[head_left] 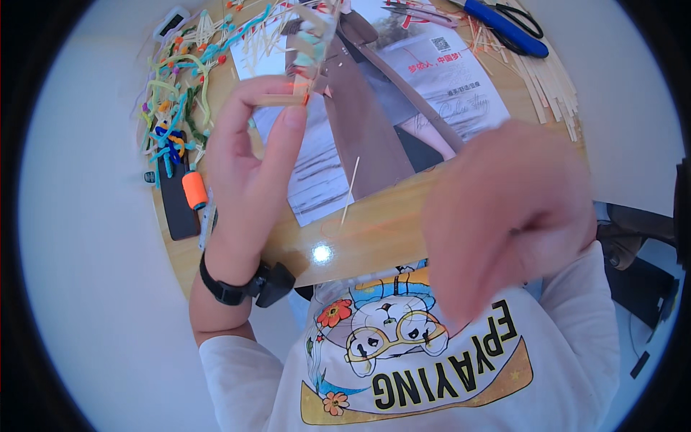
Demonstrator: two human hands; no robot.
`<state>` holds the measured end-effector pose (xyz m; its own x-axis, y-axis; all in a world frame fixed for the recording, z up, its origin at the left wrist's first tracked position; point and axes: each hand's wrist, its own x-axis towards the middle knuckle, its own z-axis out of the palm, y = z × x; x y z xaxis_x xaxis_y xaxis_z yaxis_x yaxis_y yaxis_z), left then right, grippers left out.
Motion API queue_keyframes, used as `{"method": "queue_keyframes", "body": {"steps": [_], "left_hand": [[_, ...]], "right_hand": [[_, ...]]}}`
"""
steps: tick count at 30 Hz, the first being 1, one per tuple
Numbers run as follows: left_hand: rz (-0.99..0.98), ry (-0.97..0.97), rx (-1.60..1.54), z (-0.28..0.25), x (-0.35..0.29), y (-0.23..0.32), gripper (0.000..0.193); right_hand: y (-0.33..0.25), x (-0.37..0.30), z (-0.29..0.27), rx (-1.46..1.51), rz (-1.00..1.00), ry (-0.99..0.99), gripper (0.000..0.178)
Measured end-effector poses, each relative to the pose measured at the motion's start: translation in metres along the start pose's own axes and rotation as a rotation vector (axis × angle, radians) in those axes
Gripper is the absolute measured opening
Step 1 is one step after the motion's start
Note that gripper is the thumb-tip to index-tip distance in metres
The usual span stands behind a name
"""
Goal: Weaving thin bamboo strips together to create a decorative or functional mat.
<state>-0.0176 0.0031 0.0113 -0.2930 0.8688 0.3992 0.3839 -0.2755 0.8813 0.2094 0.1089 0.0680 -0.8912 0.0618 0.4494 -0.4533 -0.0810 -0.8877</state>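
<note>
My left hand [252, 147] is raised over the table, thumb and finger pinching flat wooden craft sticks [275, 100]. Orange thread [306, 99] wraps the sticks where they meet, by the thumb tip. Beyond the fingertips, a pale and mint-coloured upright part [309, 47] appears joined to the sticks; its top runs out of view. My right hand [507, 209] is close to the camera and blurred, its fingers curled in. What it holds, if anything, is hidden. A spool of orange thread [194, 190] lies left of my left wrist.
A large printed poster sheet [317, 194] covers the table's middle. One thin stick [350, 191] lies across its near edge. Colourful pipe cleaners [173, 137] and a dark flat case [176, 209] are at left. Blue-handled pliers [507, 29] and loose wooden strips [547, 83] lie far right.
</note>
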Motion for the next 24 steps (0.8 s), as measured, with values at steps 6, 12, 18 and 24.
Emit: {"method": "queue_keyframes", "body": {"steps": [6,12,18,24], "left_hand": [[0.280,-0.341,0.897,-0.021,0.024,-0.023,0.019],[0.207,-0.430,0.628,-0.017,0.012,0.000,0.027],[0.020,-0.623,0.639,0.005,-0.003,0.000,0.032],[0.262,-0.542,0.883,0.031,0.009,-0.009,0.031]], "right_hand": [[0.010,-0.001,-0.006,0.191,0.187,0.114,0.011],[0.020,0.004,-0.002,-0.053,0.379,-0.075,0.009],[0.052,0.000,0.023,0.045,0.462,-0.274,0.009],[0.058,-0.002,0.025,0.048,0.417,-0.293,0.009]]}}
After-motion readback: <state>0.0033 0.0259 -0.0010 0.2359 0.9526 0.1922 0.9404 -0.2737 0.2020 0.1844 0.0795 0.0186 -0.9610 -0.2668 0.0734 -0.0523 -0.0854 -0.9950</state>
